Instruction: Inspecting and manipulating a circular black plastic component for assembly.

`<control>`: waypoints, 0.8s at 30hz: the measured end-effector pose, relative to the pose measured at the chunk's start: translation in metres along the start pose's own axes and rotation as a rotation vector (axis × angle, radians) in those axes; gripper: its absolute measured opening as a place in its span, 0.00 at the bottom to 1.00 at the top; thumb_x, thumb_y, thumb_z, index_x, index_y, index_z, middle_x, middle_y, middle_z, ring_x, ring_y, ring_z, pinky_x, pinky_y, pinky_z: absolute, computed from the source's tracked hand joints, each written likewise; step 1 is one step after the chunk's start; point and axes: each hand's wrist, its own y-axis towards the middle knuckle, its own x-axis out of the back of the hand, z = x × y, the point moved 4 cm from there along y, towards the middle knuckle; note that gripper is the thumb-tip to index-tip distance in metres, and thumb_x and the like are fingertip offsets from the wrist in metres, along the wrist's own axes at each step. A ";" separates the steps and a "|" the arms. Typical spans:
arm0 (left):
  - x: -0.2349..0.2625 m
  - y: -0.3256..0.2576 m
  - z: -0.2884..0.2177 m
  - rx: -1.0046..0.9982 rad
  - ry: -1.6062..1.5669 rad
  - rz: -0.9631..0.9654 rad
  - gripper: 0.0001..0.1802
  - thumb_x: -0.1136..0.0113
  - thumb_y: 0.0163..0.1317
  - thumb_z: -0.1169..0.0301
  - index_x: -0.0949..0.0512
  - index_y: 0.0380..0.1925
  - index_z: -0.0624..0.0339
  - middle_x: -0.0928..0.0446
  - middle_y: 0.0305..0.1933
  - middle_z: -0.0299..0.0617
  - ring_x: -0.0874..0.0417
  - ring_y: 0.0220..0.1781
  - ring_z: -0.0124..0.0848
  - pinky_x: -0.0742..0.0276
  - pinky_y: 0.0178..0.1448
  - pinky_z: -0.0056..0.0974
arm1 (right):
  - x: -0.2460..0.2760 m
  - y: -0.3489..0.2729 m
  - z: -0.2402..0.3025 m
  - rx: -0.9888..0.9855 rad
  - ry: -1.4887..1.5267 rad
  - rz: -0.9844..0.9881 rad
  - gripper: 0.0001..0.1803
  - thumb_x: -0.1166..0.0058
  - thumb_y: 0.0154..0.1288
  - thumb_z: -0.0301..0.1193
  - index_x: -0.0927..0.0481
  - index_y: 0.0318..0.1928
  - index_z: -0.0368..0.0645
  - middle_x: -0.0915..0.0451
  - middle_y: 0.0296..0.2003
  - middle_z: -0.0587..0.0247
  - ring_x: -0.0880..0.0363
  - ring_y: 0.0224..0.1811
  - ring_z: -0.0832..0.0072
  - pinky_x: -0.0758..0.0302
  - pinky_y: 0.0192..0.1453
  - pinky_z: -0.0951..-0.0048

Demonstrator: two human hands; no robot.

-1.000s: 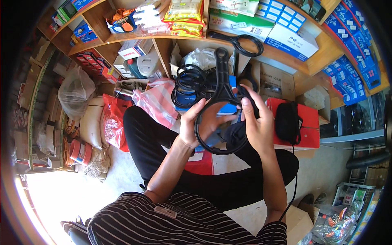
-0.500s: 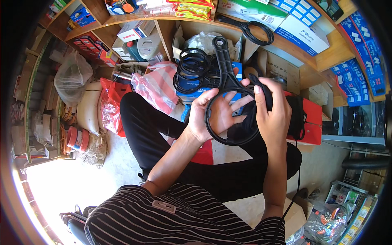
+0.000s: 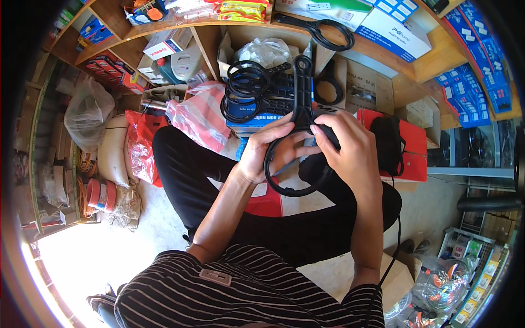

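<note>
Head view. Open carton point(image 3: 262, 41) at 12 o'clock held a clear bag point(image 3: 267, 52); a stack of black rings point(image 3: 247, 87) leaned at its front, on a blue box point(image 3: 268, 104). Shelf point(image 3: 180, 24) above carried boxes and another ring tool point(image 3: 322, 30). Pink bag point(image 3: 199, 117) sat at 10 o'clock of the hands; contents could not be made out.

Black wrench point(image 3: 298, 131), a ring with a long handle, was held at centre over the lap, handle pointing to 12. Left hand point(image 3: 262, 150) lay inside the ring, fingers curled round its top edge. Right hand point(image 3: 350, 150) was closed over the ring's right side, thumb pressed at the handle base. Ring's right arc was hidden under that hand. A black pouch point(image 3: 387, 143) on a red box point(image 3: 410, 147) at 3 o'clock was partly cut off by the hand.

Against the earlier frames: the wrench had dropped lower and nearer the lap, the right hand covering more of the ring.
</note>
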 end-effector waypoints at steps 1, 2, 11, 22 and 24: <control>-0.003 0.000 -0.001 -0.018 0.031 -0.004 0.31 0.52 0.78 0.66 0.40 0.77 0.66 0.29 0.73 0.51 0.27 0.73 0.47 0.34 0.78 0.57 | 0.001 -0.001 0.000 0.011 -0.013 0.003 0.09 0.33 0.64 0.27 0.19 0.42 0.45 0.21 0.33 0.62 0.17 0.35 0.63 0.21 0.33 0.63; -0.006 -0.001 -0.003 -0.010 0.028 -0.003 0.31 0.52 0.78 0.66 0.40 0.77 0.66 0.29 0.73 0.51 0.27 0.73 0.47 0.34 0.78 0.57 | 0.001 -0.001 -0.002 0.003 -0.016 0.003 0.09 0.33 0.64 0.27 0.19 0.42 0.45 0.21 0.33 0.62 0.17 0.35 0.63 0.21 0.33 0.63; -0.013 -0.007 -0.016 0.087 0.621 -0.174 0.23 0.54 0.82 0.63 0.31 0.64 0.74 0.18 0.56 0.58 0.11 0.30 0.36 0.14 0.34 0.33 | -0.002 0.005 -0.002 0.025 -0.018 0.002 0.09 0.35 0.65 0.26 0.17 0.45 0.41 0.23 0.33 0.62 0.19 0.35 0.64 0.22 0.36 0.63; -0.029 -0.004 -0.015 0.008 0.789 -0.283 0.17 0.53 0.83 0.65 0.28 0.61 0.65 0.25 0.21 0.35 0.20 0.14 0.24 0.46 0.14 0.24 | 0.001 -0.004 -0.008 -0.159 0.136 -0.048 0.08 0.37 0.70 0.28 0.18 0.46 0.41 0.15 0.38 0.53 0.14 0.39 0.53 0.19 0.41 0.58; -0.023 -0.009 -0.020 -0.004 0.803 -0.321 0.18 0.53 0.83 0.65 0.29 0.63 0.65 0.23 0.22 0.35 0.21 0.13 0.24 0.45 0.13 0.24 | -0.005 0.001 -0.002 -0.120 0.110 -0.064 0.10 0.37 0.68 0.28 0.19 0.48 0.42 0.13 0.39 0.55 0.12 0.39 0.56 0.17 0.40 0.59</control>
